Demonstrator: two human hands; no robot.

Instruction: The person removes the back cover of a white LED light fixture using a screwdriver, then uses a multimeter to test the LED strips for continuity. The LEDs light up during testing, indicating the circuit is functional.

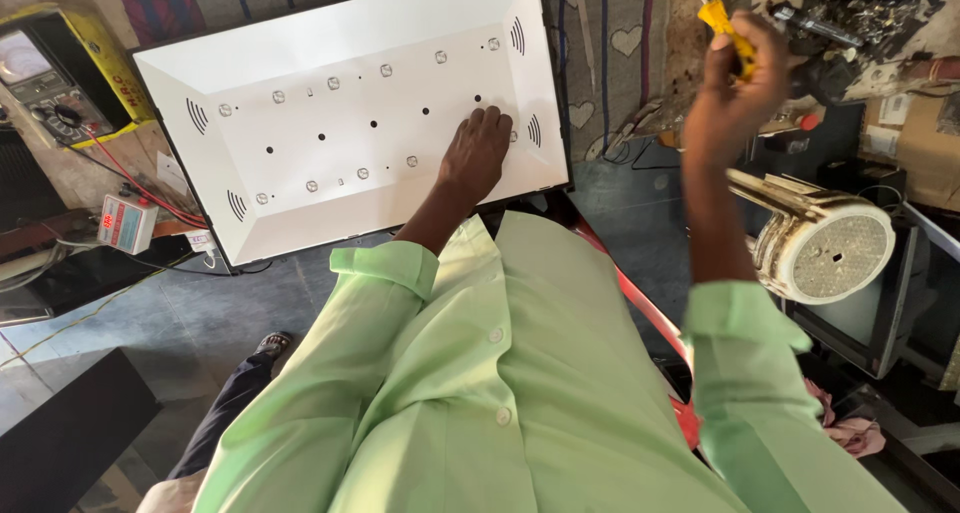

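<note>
Patterned cloth-covered bench [610, 53] under white backlight panel [350, 123], yellow multimeter [60, 73] alongside.

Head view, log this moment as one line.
left hand: flat on white backlight panel | right hand: raised, gripping yellow-handled screwdriver

Open white panel [350, 123] lies clear beside the left hand [478, 153]; a round metal speaker [825, 245] and cluttered parts [850, 23] crowd the raised right hand [735, 93].

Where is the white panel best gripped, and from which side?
Probably by its near long edge, from the person's side. The panel is wide, flat and shallow, and that edge hangs free. The left hand rests flat inside it; the right hand holds a screwdriver.
</note>
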